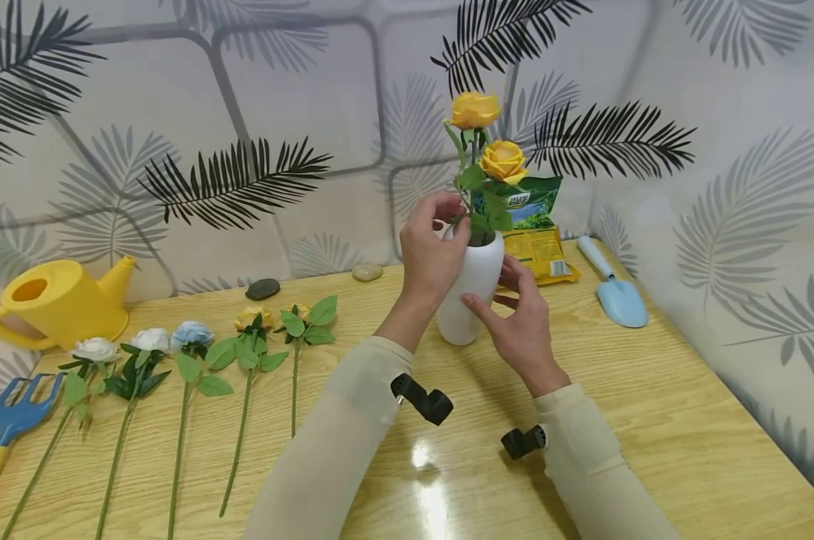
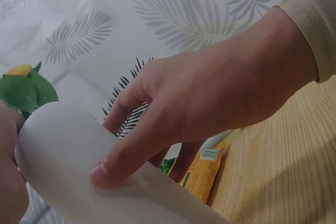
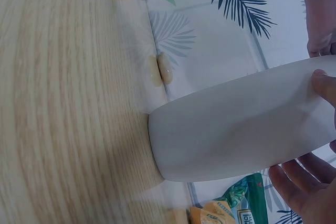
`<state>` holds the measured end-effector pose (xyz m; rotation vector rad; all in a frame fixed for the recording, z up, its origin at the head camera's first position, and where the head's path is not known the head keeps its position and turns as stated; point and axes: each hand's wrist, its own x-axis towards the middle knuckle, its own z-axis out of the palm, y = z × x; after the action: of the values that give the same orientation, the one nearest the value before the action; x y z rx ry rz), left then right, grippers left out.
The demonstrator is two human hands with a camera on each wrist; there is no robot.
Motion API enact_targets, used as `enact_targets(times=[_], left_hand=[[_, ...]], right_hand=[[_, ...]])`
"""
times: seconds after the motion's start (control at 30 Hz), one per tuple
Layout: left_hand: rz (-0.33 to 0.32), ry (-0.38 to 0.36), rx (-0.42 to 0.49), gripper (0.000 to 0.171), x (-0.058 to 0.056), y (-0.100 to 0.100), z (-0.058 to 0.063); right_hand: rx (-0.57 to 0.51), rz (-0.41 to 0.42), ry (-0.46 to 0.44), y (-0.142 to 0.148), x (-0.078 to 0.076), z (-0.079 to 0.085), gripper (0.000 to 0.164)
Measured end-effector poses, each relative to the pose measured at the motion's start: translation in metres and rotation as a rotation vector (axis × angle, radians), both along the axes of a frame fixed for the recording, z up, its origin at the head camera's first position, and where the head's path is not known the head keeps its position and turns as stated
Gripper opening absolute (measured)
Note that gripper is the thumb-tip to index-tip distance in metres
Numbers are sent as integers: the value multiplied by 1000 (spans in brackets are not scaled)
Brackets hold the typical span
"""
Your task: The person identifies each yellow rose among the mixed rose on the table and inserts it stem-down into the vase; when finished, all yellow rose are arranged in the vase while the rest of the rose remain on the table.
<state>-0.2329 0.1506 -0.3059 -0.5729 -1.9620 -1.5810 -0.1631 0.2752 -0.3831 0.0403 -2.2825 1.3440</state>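
Observation:
A white vase (image 1: 470, 289) stands upright on the table with two yellow roses, an upper rose (image 1: 475, 111) and a lower rose (image 1: 504, 160), rising from its mouth. My left hand (image 1: 434, 251) is at the rim, its curled fingers and thumb pinching a rose among the stems and leaves. With thumb on the near side and fingers round the far right side, my right hand (image 1: 524, 326) grips the vase's body. The left wrist view shows that right thumb (image 2: 107, 171) pressed on the white wall. In the right wrist view, the vase base (image 3: 163, 145) meets the wood.
Left of the vase lie two white roses (image 1: 151, 340), a blue rose (image 1: 192, 334) and two yellow roses (image 1: 254, 319). A yellow watering can (image 1: 69, 300), blue fork (image 1: 22, 412), stones (image 1: 262, 289), green-and-yellow packets (image 1: 538, 251) and a blue trowel (image 1: 621, 301) surround the work.

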Motion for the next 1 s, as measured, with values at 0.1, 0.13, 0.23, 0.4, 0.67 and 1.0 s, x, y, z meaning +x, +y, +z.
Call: enact_targets(times=[0.1, 0.13, 0.23, 0.4, 0.67, 1.0], left_hand=[[10, -24, 4, 23, 0, 0, -1], [11, -29, 5, 23, 0, 0, -1], [11, -31, 14, 21, 0, -1, -2], [7, -24, 24, 20, -1, -3, -3], [3, -10, 16, 19, 0, -8, -4], [-7, -29, 9, 19, 0, -14, -5]], right_hand=[[5, 1, 1, -1, 0, 0, 76], [7, 0, 2, -1, 0, 1, 76], [12, -2, 7, -1, 0, 1, 76], [12, 0, 9, -1, 0, 2, 76], [-1, 3, 10, -2, 0, 1, 77], [7, -6, 8, -2, 0, 0, 75]])
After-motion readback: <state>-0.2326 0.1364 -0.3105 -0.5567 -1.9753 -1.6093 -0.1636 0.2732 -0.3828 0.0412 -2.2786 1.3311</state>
